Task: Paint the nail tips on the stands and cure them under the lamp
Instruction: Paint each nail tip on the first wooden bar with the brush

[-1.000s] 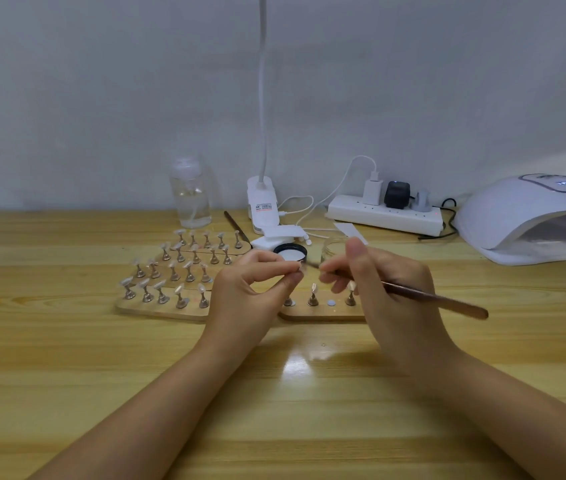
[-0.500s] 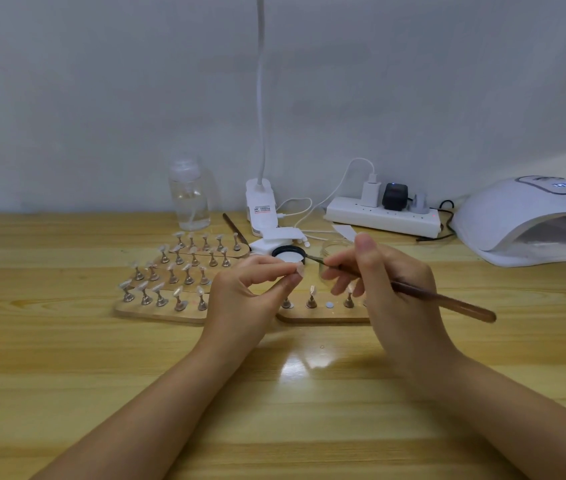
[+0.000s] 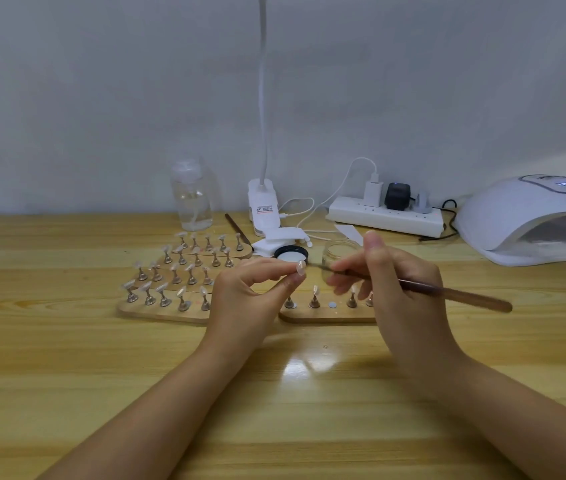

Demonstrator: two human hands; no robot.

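My left hand [image 3: 252, 292] pinches a small stand between thumb and forefinger, with a pale nail tip [image 3: 300, 267] at its top. My right hand [image 3: 402, 289] holds a thin brown brush [image 3: 447, 291] like a pen; its bristle end points left, just beside the nail tip. Under my hands lies a wooden base [image 3: 326, 315] carrying several stands with tips and one bare magnet spot. Further wooden bases [image 3: 160, 311] with several stands sit to the left. The white curing lamp [image 3: 531, 220] stands at the right.
A small glass jar [image 3: 338, 252] and its black lid [image 3: 290, 253] sit just behind my hands. A clear bottle [image 3: 192, 195], a clip lamp [image 3: 263, 206], a spare brush [image 3: 236, 230] and a power strip [image 3: 385, 214] line the back edge by the wall.
The brush tip has stayed at the nail tip with small shifts. My right forefinger lifted slightly. The view drifted a little.
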